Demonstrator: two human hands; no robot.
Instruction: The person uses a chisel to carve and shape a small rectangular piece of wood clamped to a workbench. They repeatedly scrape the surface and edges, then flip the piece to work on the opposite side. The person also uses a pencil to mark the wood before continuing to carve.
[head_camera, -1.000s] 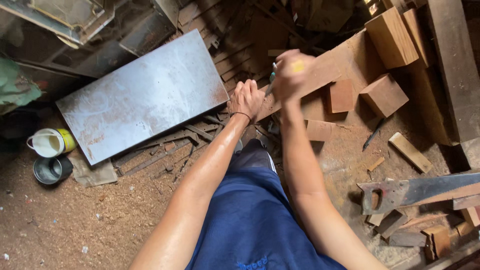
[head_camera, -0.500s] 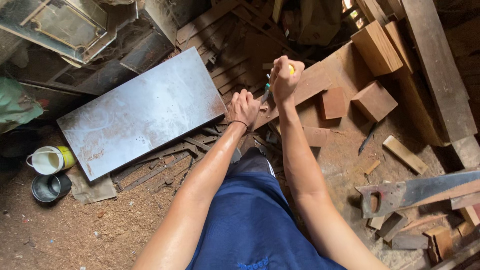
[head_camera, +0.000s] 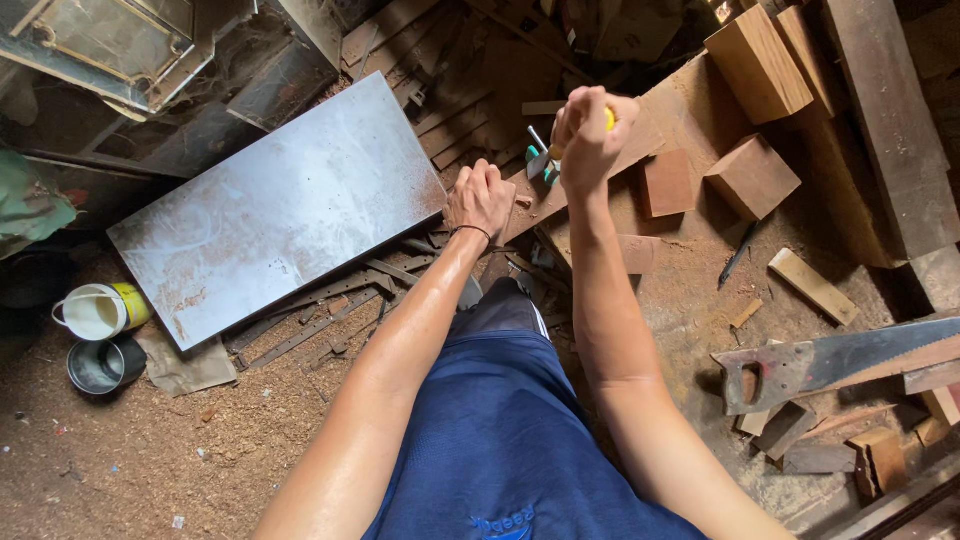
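The right hand (head_camera: 590, 135) has risen since a second ago: it now stands higher above the board, fist shut tight around a yellow-handled tool (head_camera: 608, 118) whose metal end (head_camera: 540, 158) points down toward the work. The left hand (head_camera: 482, 198) has stayed where it was, fingers curled and pressed down on the end of the wooden board (head_camera: 655, 125), just below and to the left of the right hand. Whether the left hand pinches anything small against the wood cannot be told. The lifted fist over a steadied board reads, as a judgement, like the top of a striking or driving stroke, with the work held in place.

To the left of the left hand lies a grey metal sheet (head_camera: 285, 210), its corner nearly touching the fingers. Beyond its far end sit a white and yellow cup (head_camera: 100, 310) and a small dark tin (head_camera: 100, 365) on the sawdust floor (head_camera: 120, 460). To the right of the right hand lie several wood blocks (head_camera: 752, 175), the nearest just beside the wrist, and farther down a handsaw (head_camera: 830, 362). The blocks crowd the board closely, and thin wood strips (head_camera: 330, 310) lie under the left forearm.
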